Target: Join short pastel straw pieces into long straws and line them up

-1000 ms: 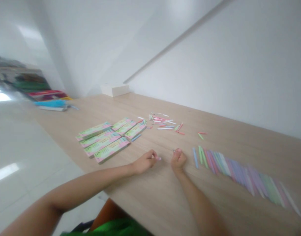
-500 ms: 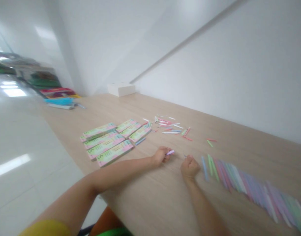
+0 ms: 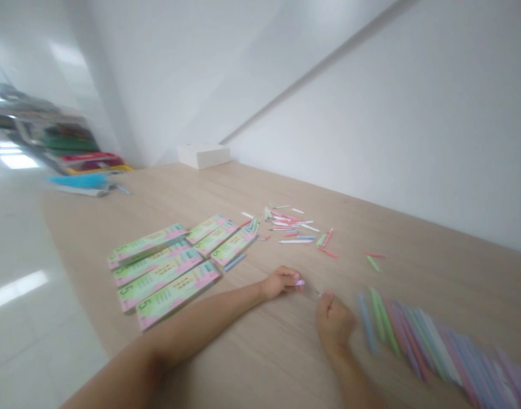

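My left hand (image 3: pixel 281 283) is pinched shut on a short light-purple piece (image 3: pixel 300 283) that looks like a pen cap and sticks out past the fingertips. A small gap to the right, my right hand (image 3: pixel 336 319) is closed in a fist around something slim. Only its thin dark tip (image 3: pixel 318 293) shows, pointing toward the left hand; the rest is hidden in the fingers. Both hands are just above the wooden table. Beside the right hand lies a row of pastel pens (image 3: pixel 435 341), blurred, in blue, green, pink, white and purple.
Several green-and-pink printed boxes (image 3: pixel 177 289) lie left of my hands. Loose coloured pens and short pieces (image 3: pixel 290 222) are scattered beyond, with a green piece (image 3: pixel 373 263) farther right. A white box (image 3: pixel 205 155) stands by the wall; a blue item (image 3: pixel 79 180) lies at the far-left edge.
The view has shifted, so the boxes appear lower and farther left. My hands still face each other with a small gap; the purple piece now shows less beyond my left fingers.
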Action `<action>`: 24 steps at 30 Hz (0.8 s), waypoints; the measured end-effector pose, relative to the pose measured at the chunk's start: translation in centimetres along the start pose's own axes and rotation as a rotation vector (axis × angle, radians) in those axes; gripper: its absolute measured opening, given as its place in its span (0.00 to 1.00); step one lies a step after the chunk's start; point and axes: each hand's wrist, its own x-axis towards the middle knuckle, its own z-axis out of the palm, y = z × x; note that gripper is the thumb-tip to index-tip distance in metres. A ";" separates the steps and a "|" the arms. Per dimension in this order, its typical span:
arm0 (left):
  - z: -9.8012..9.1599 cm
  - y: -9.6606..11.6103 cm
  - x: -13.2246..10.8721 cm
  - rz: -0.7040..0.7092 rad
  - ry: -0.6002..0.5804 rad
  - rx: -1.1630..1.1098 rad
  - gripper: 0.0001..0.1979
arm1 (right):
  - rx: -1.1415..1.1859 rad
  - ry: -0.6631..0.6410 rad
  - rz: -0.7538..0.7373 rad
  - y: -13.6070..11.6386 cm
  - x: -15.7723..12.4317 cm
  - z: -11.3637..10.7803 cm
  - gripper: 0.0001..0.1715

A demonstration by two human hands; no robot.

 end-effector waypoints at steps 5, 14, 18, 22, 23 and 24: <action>-0.5 0.2 0.0 -0.021 -0.090 0.019 0.28 | 0.043 -0.027 -0.010 -0.2 0.1 -0.3 0.29; -0.4 -0.6 0.0 0.002 0.040 0.035 0.28 | -0.025 -0.008 -0.098 -1.2 0.6 -1.2 0.26; 0.2 -0.3 -0.2 0.062 0.090 0.182 0.30 | -0.051 -0.005 -0.126 -1.3 0.6 -1.2 0.24; 0.5 0.0 -0.5 0.096 0.108 0.250 0.31 | -0.073 -0.025 -0.157 -1.2 0.6 -1.2 0.24; 0.5 0.1 -0.5 0.092 0.089 0.258 0.31 | -0.079 -0.032 -0.160 -1.2 0.5 -1.2 0.24; 0.4 0.2 -0.5 0.085 0.057 0.265 0.31 | -0.084 -0.044 -0.161 -1.2 0.5 -1.2 0.24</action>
